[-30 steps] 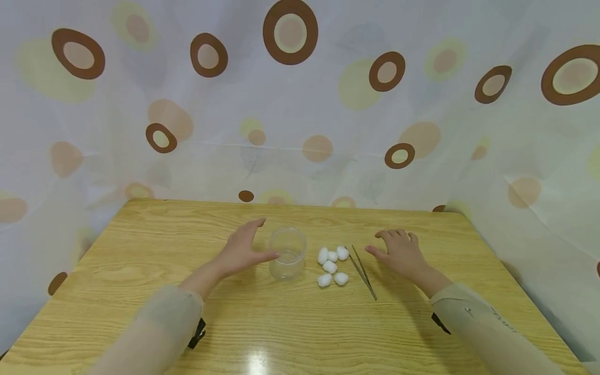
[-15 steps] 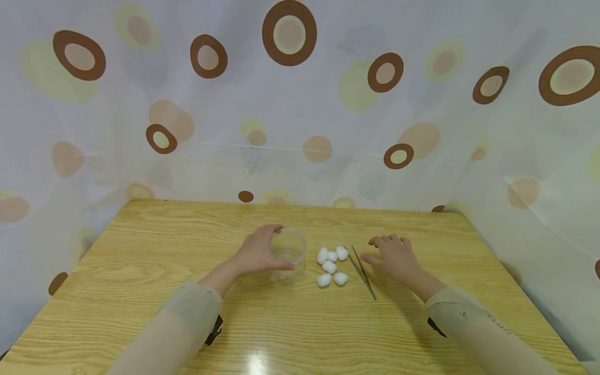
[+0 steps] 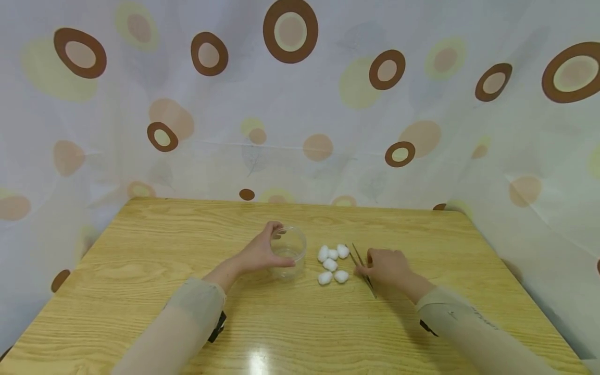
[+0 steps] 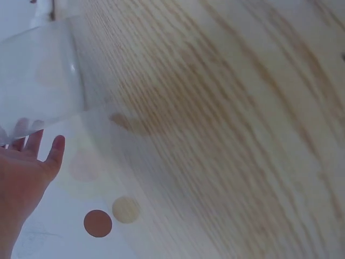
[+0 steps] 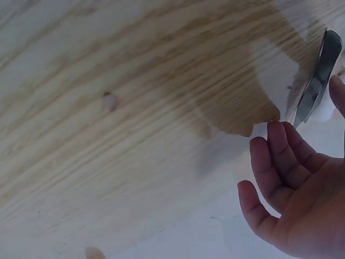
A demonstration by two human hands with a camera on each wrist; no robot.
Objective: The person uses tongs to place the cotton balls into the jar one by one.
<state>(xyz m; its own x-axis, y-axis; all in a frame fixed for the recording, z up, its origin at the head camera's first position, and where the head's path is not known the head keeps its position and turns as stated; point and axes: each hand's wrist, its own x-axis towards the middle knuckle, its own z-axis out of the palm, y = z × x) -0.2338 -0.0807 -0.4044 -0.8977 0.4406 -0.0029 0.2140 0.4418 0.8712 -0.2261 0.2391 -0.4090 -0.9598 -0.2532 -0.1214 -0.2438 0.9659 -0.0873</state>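
My left hand (image 3: 260, 252) is around a clear round plastic container (image 3: 294, 249), thumb at its near side and fingers at its far side. In the left wrist view, fingertips (image 4: 33, 141) lie against the wall of the container (image 4: 40, 75). My right hand (image 3: 386, 266) is down at the metal tweezers (image 3: 371, 287), which lie on the table with their tips spread away from me. The right wrist view has the tweezers (image 5: 318, 75) between thumb and loosely bent fingers (image 5: 277, 162), with no firm grip visible. Several white cotton balls (image 3: 330, 265) lie between container and tweezers.
The wood-grain table (image 3: 300, 323) carries all of these things. Behind it and along its sides hangs a pale curtain (image 3: 328, 114) with brown and peach circles. The cotton balls sit close to the tweezers' tips.
My left hand has moved right and come around the container. My right hand has moved left and down to the tweezers, its fingers drawing in. Container, cotton balls and tweezers have stayed put.
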